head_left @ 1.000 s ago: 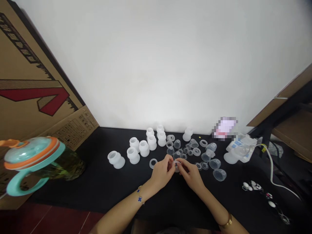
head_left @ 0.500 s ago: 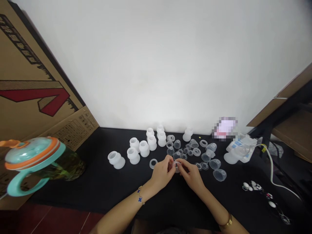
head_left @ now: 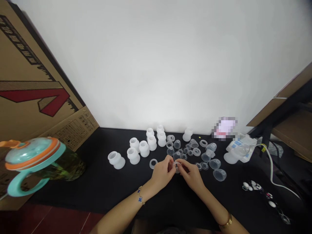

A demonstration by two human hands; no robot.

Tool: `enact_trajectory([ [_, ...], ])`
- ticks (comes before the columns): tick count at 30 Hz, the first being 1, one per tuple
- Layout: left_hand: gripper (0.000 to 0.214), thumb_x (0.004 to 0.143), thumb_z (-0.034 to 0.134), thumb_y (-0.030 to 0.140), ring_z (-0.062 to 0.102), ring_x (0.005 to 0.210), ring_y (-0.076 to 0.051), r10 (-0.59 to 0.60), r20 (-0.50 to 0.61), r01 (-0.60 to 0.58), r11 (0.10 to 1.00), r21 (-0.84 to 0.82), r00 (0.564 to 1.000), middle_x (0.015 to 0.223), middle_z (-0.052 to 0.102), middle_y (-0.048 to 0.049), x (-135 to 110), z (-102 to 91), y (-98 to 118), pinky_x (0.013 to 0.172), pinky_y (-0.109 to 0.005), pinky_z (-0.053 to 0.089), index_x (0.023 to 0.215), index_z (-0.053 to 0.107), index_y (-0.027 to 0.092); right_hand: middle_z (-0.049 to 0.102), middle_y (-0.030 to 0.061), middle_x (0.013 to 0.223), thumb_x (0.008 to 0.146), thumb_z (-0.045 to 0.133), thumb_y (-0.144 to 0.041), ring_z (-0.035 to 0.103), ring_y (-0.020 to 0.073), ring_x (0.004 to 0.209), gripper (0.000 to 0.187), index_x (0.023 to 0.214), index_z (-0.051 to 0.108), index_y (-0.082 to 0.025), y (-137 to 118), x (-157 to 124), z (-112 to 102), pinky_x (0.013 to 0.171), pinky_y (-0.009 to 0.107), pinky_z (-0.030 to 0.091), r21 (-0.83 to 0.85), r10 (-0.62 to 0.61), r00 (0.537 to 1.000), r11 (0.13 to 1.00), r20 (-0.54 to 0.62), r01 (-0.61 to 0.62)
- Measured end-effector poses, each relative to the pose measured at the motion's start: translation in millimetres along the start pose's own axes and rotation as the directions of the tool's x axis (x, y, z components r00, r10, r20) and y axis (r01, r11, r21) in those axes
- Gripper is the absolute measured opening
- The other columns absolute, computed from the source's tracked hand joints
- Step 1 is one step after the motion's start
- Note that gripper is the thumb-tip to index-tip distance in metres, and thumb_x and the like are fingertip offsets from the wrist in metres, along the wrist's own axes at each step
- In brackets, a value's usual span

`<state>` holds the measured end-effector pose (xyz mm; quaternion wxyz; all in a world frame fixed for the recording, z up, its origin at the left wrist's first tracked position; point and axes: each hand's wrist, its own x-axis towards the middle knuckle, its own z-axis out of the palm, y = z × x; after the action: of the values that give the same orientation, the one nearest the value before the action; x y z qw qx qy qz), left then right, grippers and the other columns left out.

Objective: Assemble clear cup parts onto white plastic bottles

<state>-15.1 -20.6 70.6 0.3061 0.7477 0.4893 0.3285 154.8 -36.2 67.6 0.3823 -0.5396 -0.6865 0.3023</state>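
My left hand [head_left: 162, 174] and my right hand [head_left: 191, 175] meet over the black table [head_left: 104, 185], both pinching one small clear plastic part [head_left: 176, 166] between their fingertips. A loose clear ring [head_left: 153, 163] lies just left of my left hand. Beyond the hands lies a scatter of clear rings and small cups [head_left: 190, 149]. Several white silicone pieces [head_left: 143, 148] stand in a group to the left of them. Two clear domed cups [head_left: 217, 170] sit right of my right hand.
A teal and orange lidded cup [head_left: 31, 164] stands close at the left, before a large cardboard box [head_left: 31, 87]. At the right are plastic bags with parts [head_left: 240, 151], a white cable [head_left: 274, 172] and small white items [head_left: 253, 187]. A white wall rises behind.
Hardly anything differs. My fingertips have shifted slightly on the small clear part, which stays between both hands.
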Motion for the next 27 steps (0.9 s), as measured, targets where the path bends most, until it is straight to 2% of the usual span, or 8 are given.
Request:
enact_trajectory([
  [7, 0.006, 0.093, 0.050, 0.029, 0.060, 0.061, -0.015, 0.004, -0.012, -0.004, 1.000, 0.001, 1.000, 0.070, 0.060, 0.0040, 0.4, -4.7, 4.4, 0.059, -0.024, 0.040, 0.093, 0.052, 0.024, 0.071, 0.0023, 0.077, 0.096, 0.049, -0.035, 0.063, 0.0169, 0.061, 0.032, 0.116, 0.068, -0.020, 1.9, -1.4, 1.2, 0.054, 0.024, 0.048, 0.036, 0.008, 1.000, 0.999, 0.029, -0.009],
  [18, 0.007, 0.092, 0.052, 0.030, 0.060, 0.059, -0.016, 0.009, 0.000, -0.009, 1.000, 0.025, 1.000, 0.066, 0.060, 0.0043, 0.1, -2.5, 3.4, 0.057, -0.024, 0.038, 0.092, 0.053, 0.024, 0.069, -0.0002, 0.070, 0.094, 0.050, -0.031, 0.060, 0.0156, 0.057, 0.026, 0.109, 0.069, -0.021, -0.8, -0.7, 0.8, 0.054, 0.024, 0.043, -0.053, -0.003, 1.000, 0.999, 0.011, 0.004],
  [27, 0.005, 0.091, 0.053, 0.029, 0.058, 0.058, -0.015, 0.016, 0.008, -0.016, 1.000, 0.008, 1.000, 0.065, 0.058, 0.0053, 0.5, -2.3, 2.3, 0.056, -0.023, 0.035, 0.092, 0.053, 0.024, 0.070, -0.0001, 0.071, 0.093, 0.050, -0.030, 0.061, 0.0157, 0.057, 0.026, 0.109, 0.069, -0.022, 0.3, -0.6, 1.3, 0.053, 0.023, 0.043, -0.064, -0.004, 1.000, 0.998, 0.011, 0.004],
])
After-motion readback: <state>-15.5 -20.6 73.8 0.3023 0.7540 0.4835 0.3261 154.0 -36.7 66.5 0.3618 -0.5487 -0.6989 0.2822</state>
